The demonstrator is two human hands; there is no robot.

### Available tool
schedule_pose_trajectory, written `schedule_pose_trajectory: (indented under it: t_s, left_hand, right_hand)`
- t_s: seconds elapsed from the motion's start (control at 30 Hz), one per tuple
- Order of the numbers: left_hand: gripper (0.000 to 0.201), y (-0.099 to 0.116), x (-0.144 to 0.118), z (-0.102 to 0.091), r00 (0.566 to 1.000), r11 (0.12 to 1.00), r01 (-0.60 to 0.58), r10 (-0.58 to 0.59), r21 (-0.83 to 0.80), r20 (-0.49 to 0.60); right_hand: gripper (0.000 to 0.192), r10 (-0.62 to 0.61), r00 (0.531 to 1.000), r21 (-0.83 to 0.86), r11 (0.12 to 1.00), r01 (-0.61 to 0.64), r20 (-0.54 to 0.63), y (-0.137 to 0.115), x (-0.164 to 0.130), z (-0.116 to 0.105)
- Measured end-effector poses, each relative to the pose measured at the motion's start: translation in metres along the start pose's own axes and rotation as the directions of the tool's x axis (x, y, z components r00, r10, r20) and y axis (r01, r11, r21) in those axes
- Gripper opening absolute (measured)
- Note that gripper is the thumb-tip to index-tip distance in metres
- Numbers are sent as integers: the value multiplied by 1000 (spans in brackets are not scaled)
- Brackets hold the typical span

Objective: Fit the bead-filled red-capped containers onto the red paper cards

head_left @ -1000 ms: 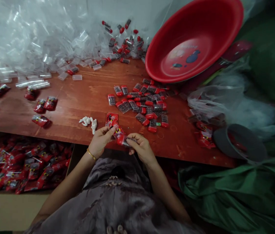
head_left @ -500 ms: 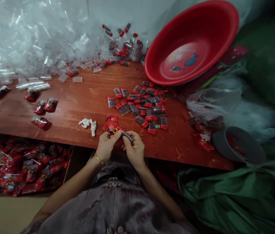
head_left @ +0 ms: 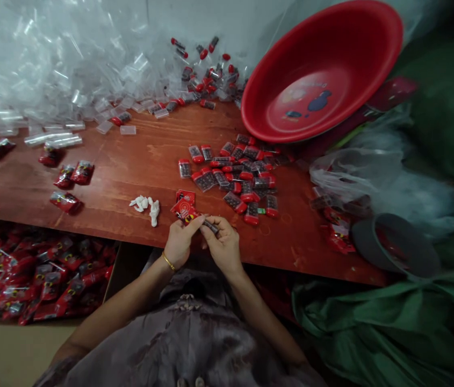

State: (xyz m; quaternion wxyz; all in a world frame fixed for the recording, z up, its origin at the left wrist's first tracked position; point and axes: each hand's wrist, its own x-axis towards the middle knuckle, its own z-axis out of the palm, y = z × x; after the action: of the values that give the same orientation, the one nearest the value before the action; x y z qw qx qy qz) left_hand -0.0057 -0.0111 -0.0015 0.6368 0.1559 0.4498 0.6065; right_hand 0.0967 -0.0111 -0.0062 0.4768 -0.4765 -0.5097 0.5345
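Reddish-brown wooden tabletop (head_left: 138, 161), grain visible. Far left: heap of clear crinkled plastic sleeves (head_left: 49, 64). Far right: round glossy red plastic basin (head_left: 319, 70), tilted. Near left, below table edge: cardboard box of red foil packets (head_left: 29, 279). Centre: scatter of small red-capped clear capsules (head_left: 235, 177). Near edge: left hand (head_left: 180, 243) pinches flat red printed sachet (head_left: 184, 210); right hand (head_left: 222, 246), fingers curled, grips small dark capsule (head_left: 210, 226).

A basin (head_left: 323, 70) is leaning at the counter's (head_left: 138, 161) far right, capsules (head_left: 235, 177) lying before it, empty tubes (head_left: 49, 70) piling far left, a box (head_left: 29, 279) sitting below near left.
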Motion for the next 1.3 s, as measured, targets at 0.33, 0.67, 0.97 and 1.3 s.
schedule_pose_trajectory:
  t_s: [0.33,0.67,0.97,1.3]
  left_hand:
    - [37,13,-1,-8,995,997,75,-77,35,59]
    - [33,35,5,-29,975,974,206,-212,91,67]
    - [41,42,-3,-42,953,943,297,-284,151,-103]
    - [18,68,7,-63,955,953,274,-254,127,-151]
  right_hand:
    - [26,18,990,50,998,-25,141,15,-3,-3]
    - [38,-398,908,-590,704,395,132,23,28,25]
    - [36,-513,773,-669,428,607,373,19,39,33]
    - [37,-458,820,-748,394,533,343,20,40,11]
